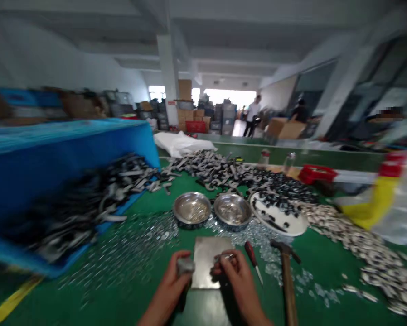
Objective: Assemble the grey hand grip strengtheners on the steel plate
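My left hand [171, 283] is closed round a small grey metal part [185, 266] at the left edge of a flat steel plate [206, 253] on the green table. My right hand [235, 276] pinches a small shiny metal piece [225, 258] over the plate's right side. Both hands are near the table's front edge, close together.
Two steel bowls [192, 208] [232, 209] and a white plate [285, 222] of dark parts lie beyond. A red-handled screwdriver [253, 258] and a hammer [287, 276] lie right. A tipped blue crate [54, 181] spills metal parts left. Washers and metal pieces litter the table; people stand far behind.
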A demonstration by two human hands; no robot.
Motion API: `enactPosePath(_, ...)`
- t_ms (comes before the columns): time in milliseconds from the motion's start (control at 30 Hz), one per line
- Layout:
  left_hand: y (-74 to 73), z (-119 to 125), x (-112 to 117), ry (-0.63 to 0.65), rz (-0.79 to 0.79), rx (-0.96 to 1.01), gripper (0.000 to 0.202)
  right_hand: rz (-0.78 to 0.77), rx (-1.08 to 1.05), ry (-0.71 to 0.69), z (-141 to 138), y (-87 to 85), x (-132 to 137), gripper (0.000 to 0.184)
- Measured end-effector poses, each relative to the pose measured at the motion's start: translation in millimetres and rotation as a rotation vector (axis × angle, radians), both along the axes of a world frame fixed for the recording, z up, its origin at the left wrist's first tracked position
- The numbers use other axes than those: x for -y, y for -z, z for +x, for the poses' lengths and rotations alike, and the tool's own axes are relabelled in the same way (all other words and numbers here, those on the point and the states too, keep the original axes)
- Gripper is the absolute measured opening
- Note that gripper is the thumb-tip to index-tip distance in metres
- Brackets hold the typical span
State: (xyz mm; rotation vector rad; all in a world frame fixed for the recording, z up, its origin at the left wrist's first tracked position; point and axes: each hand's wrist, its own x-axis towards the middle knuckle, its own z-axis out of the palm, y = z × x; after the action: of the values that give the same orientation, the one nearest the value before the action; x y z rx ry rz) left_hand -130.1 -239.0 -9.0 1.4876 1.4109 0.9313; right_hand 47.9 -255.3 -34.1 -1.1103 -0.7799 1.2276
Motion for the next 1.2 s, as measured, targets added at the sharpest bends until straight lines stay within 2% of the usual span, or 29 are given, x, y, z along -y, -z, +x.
enactPosePath(67, 7.2, -7, -4, 0.028, -0.058, 0.096, 0.036, -0.061, -0.036, -0.067, 6, -6.1, 4, 0.037)
enactPosePath(167, 16.2, 0, -8, 0.02, -0.07, 0.124, 0.043, -0.118, 0.018, -0.092, 0, -8.4, 7, 0.04)
enactPosePath(333, 17.2, 25, 0, -0.004, -0.103, 0.2, 0.04, -0.069, 0.078, -0.057, -15, -13.1, 13, 0.036)
enactPosePath(500, 27.3, 32, 9, -0.014, -0.207, 0.435, 0.038, -0.032, 0.255, -0.044, -15, -2.6, 11, 0.032)
enactPosePath(567, 28.1, 29, 14, 0.139, -0.312, 0.476, 0.042, -0.02, 0.32, -0.114, -9, 0.4, 10, 0.033)
enactPosePath(667, 20.2, 15, 22, 0.506, -0.466, 0.477, 0.058, -0.06, 0.28, -0.356, 2, -2.4, 9, 0.034)
enactPosePath(700, 16.8, 9, 25, 0.593, -0.502, 0.509, 0.063, -0.073, 0.267, -0.442, 4, -4.8, 7, 0.033)
enactPosePath(767, 12.5, -3, 31, 0.646, -0.562, 0.65, 0.06, -0.029, 0.35, -0.601, 2, -9.5, -4, 0.032)
enactPosePath(800, 12.1, -8, 34, 0.61, -0.586, 0.733, 0.053, 0.018, 0.431, -0.66, -2, -11.0, -13, 0.033)
enactPosePath(867, 13.7, -16, 38, 0.376, -0.567, 0.848, 0.042, 0.115, 0.599, -0.7, -16, -10.8, -42, 0.035)
enactPosePath(933, 15.2, -26, 39, 0.047, -0.432, 0.843, 0.038, 0.183, 0.691, -0.627, -35, -6.7, -79, 0.026)
enactPosePath(1000, 13.3, -40, 35, -0.144, -0.25, 0.72, 0.037, 0.226, 0.755, -0.563, -55, -1.0, -116, 0.013)
enactPosePath(1100, 6.6, -65, 21, -0.158, -0.099, 0.476, 0.037, 0.25, 0.814, -0.506, -72, 3.5, -148, 0.018)
enactPosePath(1200, 2.9, -79, 5, -0.262, -0.004, 0.307, 0.034, 0.249, 0.79, -0.477, -70, 0.5, -141, 0.018)
